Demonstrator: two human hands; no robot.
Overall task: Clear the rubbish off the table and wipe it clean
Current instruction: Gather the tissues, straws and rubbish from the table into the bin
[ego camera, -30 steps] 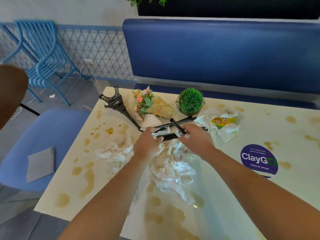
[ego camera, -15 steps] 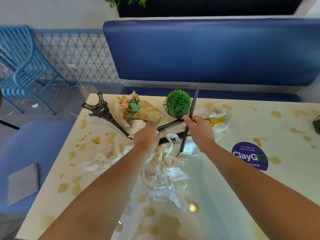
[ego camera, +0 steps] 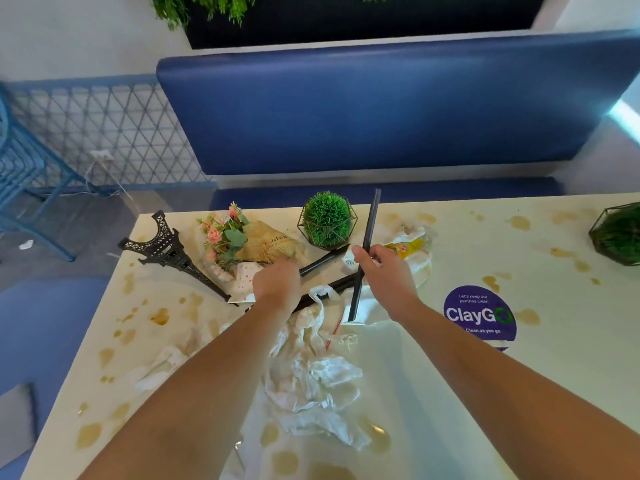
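My right hand (ego camera: 384,271) grips a black straw (ego camera: 367,233) that stands nearly upright, its top end above the table's far edge. My left hand (ego camera: 277,282) reaches down over two more black straws (ego camera: 325,259) lying on the table; its fingers are hidden, so whether it holds them is unclear. Crumpled white tissues (ego camera: 311,375) lie in a heap below both hands. A yellow wrapper (ego camera: 405,245) with white paper sits just right of my right hand. The cream table (ego camera: 519,393) is covered with brown spill stains.
A black Eiffel Tower model (ego camera: 166,251), a small flower bouquet (ego camera: 242,240) and a green ball plant (ego camera: 327,220) stand along the far edge. Another caged plant (ego camera: 620,233) is at far right. A purple ClayGo sticker (ego camera: 479,315) is on the table. A blue bench (ego camera: 381,109) lies behind.
My right hand lifted one black straw from lying flat to nearly upright. My left hand stayed over the other straws. The view shifted left and closer.
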